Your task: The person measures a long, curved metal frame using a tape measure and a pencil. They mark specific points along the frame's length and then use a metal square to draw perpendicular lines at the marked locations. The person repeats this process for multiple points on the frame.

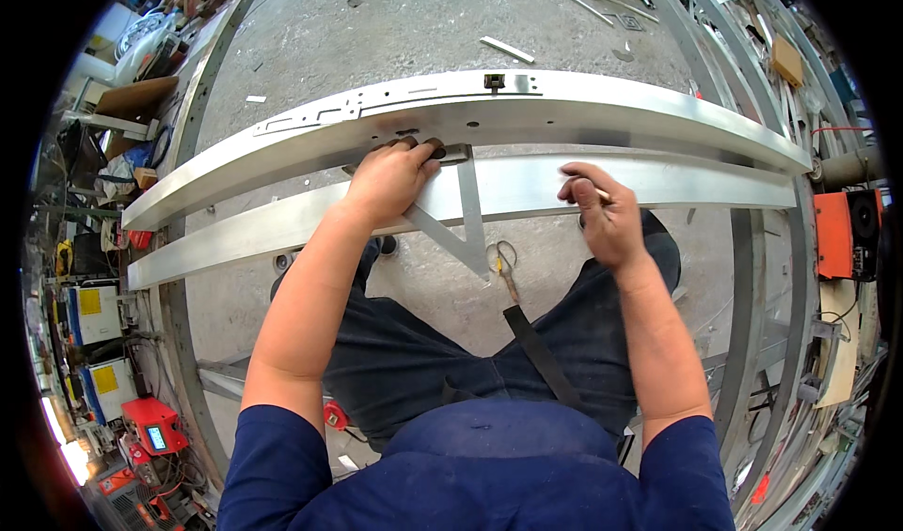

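A long silver metal beam (522,122) spans the frame, its side wall facing me and holes along that wall. Nearer to me, a second silver bar (546,185) runs roughly parallel to it. My left hand (388,181) is closed on the thick edge of a metal triangular set square (471,202), pressed up to the beam's wall. The square's point extends toward me past the nearer bar. Over that bar's near edge, to the right, my right hand (609,213) is closed around a thin pencil-like stick (603,195), mostly hidden by the fingers.
A small black block (494,81) sits on the beam's top. Steel rails (746,315) flank me. Below the square are a yellow-marked tool (507,269) and a dark strap (541,357). Red-and-black equipment (845,235) stands right, a red machine (156,427) left; metal offcuts (508,49) litter the floor.
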The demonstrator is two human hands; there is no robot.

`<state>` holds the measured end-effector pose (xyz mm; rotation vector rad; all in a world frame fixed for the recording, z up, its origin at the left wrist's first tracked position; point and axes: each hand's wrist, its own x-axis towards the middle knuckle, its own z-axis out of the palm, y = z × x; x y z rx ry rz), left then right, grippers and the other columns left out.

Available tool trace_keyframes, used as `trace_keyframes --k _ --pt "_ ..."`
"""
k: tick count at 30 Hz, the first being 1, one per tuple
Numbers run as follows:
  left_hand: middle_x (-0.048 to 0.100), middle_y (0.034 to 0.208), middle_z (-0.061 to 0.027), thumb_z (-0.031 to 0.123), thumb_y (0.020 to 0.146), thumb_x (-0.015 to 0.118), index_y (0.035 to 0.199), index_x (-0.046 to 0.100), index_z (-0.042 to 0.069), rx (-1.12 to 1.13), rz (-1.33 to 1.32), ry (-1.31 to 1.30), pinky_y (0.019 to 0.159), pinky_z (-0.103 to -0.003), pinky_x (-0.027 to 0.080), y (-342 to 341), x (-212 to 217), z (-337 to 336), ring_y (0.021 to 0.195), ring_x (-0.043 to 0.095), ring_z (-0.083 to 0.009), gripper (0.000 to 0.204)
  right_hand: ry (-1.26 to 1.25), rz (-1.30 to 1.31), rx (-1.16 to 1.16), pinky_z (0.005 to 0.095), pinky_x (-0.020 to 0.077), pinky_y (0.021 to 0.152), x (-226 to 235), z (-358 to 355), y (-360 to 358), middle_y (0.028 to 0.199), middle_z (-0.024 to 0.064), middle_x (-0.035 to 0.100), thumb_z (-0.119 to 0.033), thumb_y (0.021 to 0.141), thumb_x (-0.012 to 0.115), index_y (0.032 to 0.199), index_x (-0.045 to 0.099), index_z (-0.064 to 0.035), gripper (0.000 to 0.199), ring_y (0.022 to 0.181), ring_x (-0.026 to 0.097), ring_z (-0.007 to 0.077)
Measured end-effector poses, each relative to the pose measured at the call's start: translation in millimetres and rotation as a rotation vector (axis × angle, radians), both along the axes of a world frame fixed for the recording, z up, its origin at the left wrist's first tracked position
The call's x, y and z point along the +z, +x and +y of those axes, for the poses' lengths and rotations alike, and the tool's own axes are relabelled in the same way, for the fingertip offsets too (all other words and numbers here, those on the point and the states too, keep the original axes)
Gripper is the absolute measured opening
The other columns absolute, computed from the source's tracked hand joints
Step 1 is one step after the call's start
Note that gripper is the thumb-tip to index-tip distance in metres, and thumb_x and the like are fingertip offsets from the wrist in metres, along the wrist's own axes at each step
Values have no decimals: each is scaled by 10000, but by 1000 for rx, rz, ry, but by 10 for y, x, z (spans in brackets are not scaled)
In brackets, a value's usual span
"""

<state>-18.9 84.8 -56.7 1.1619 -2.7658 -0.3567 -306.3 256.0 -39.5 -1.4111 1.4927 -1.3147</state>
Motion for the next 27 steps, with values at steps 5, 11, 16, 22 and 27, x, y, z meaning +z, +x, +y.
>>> trace_keyframes --k 5,11,16,22,27 --pt "713 1107 -172 327 1051 539 1331 657 120 -1 -10 -38 932 -467 540 14 0 1 1032 691 -367 367 70 -90 -32 265 495 714 -65 -322 470 835 37 673 -295 1057 642 1089 726 16 323 761 569 110" --pt "724 1070 -150 357 1019 559 1257 699 123 25 34 -17 902 -466 551 -37 137 87 1007 697 -357 361 67 57 -105 358 565 836 -167 -514 700 1011 192 753 -153 968 670 1074 729 37 225 941 740 298" --pt "732 1053 -150 362 1018 557 1234 714 118 41 58 -8 897 -467 551 -10 118 84 984 702 -358 362 -25 226 -115 399 567 850 -176 -567 780 1024 203 747 -138 946 670 1081 741 16 216 954 726 359" --pt "735 1059 -146 363 1023 559 1210 726 110 39 106 -2 902 -463 549 -15 76 62 991 699 -363 357 -55 327 -89 435 546 858 -194 -569 813 1002 179 738 -128 938 675 1088 745 -12 203 962 685 380" --pt "730 1080 -149 361 1022 565 1201 725 110 43 107 8 916 -475 539 -16 66 72 1026 685 -372 347 -106 461 24 447 533 852 -163 -301 751 968 159 733 -130 913 698 1049 753 -42 171 969 673 360"
